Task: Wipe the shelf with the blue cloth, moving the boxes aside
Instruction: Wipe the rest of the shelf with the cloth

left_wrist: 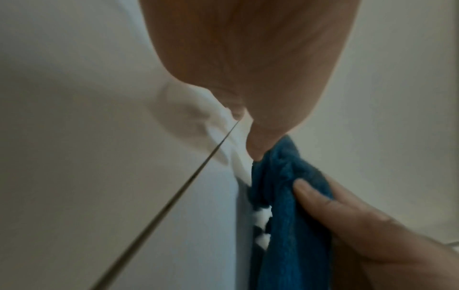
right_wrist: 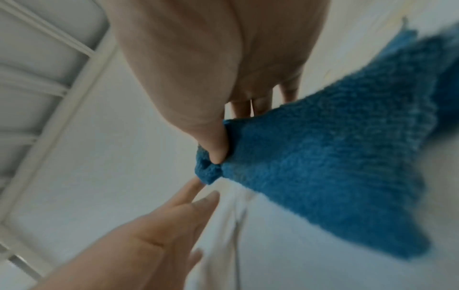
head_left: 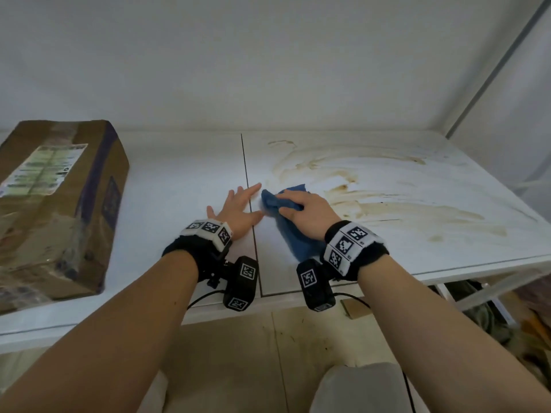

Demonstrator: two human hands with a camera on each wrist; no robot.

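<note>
The person stood in front of a white shelf (head_left: 387, 257). The right hand (head_left: 310, 216) lay on the blue cloth (head_left: 293, 234) and pressed it down on the shelf, with the fingers (head_left: 290, 202) bent over the far end of the cloth and the thumb pushed into a fold of it, as the right wrist view showed. The cloth was bunched under the palm, and its loose end trailed back toward the wrist. It lay just to the right of a thin dark seam (head_left: 250, 210) that ran across the shelf from back to front.

The left hand (head_left: 238, 208) lay flat on the shelf just beside the cloth, with the fingers straight and spread, holding nothing. Its fingertips came very near to the cloth; I could not tell if they touched it.

To the right of the cloth the shelf had brown smeared stains (head_left: 372, 186). A taped cardboard box (head_left: 56, 210) stood at the left end of the shelf, well apart from both hands.
</note>
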